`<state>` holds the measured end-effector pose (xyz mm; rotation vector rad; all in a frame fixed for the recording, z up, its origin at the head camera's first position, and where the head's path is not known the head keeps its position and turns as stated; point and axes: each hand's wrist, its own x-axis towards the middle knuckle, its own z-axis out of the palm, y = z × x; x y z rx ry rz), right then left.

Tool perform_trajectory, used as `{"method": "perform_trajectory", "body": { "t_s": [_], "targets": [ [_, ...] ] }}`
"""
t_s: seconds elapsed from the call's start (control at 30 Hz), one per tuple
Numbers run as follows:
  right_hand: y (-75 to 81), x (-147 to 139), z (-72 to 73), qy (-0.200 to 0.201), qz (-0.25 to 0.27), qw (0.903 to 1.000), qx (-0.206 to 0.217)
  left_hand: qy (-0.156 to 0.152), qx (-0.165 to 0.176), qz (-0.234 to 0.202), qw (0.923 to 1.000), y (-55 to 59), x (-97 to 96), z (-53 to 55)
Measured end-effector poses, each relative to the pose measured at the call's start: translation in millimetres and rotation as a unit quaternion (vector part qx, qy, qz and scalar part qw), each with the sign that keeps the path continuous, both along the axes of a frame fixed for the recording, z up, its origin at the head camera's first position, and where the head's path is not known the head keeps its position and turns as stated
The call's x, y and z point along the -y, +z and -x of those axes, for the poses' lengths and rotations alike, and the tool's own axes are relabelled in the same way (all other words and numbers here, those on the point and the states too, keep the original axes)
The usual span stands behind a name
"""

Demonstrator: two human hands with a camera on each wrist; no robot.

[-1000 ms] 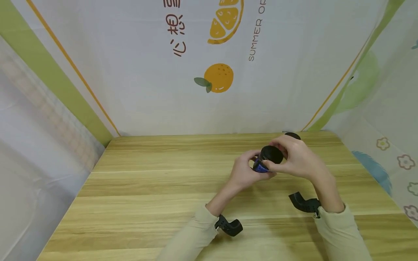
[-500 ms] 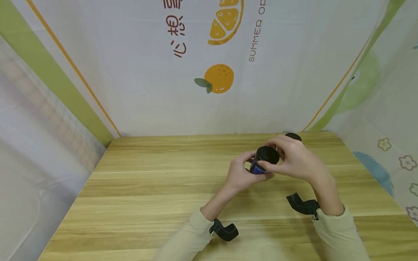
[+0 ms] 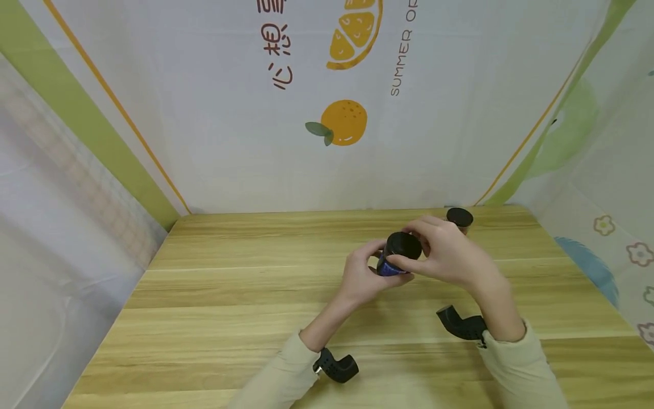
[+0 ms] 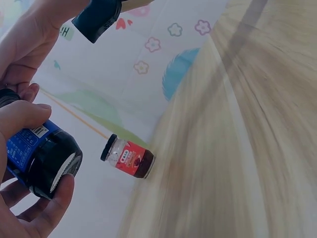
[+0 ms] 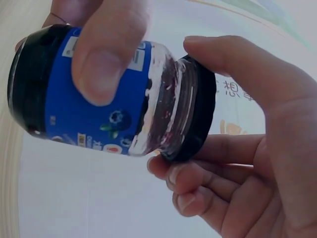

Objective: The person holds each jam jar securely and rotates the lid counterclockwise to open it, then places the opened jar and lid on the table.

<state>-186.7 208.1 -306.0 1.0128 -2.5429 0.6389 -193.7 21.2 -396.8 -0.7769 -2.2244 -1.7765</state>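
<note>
My left hand (image 3: pixel 360 275) grips the body of a glass jam jar (image 3: pixel 390 266) above the table. Its blue label (image 4: pixel 27 146) carries a blueberry picture, and the contents are dark. With thumb and fingers, my right hand (image 3: pixel 452 250) holds the rim of the black lid (image 3: pixel 405 245). In the right wrist view the lid sits at the jar's mouth; bare glass neck (image 5: pixel 171 99) shows between label and lid. How tightly the lid is seated I cannot tell. The jar tilts slightly toward the head camera.
A second jar (image 4: pixel 131 158), with a red label and black lid, stands upright near the table's back right, partly behind the right hand in the head view. The wooden table (image 3: pixel 230 312) meets a printed white curtain (image 3: pixel 245 170) at the back.
Both hands and the jar have shifted left and slightly nearer to me. More of the second jar shows past the right hand. Both hands keep their grip.
</note>
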Motion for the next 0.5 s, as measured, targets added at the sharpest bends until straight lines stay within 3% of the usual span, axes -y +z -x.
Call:
{"method": "perform_trajectory", "body": {
  "t_s": [0.5],
  "targets": [
    [1.5,28,-3.2,-0.039,-0.037,0.9984,0.016,0.021,-0.024,-0.045,0.9985,-3.9,23.2,-8.7]
  ]
}}
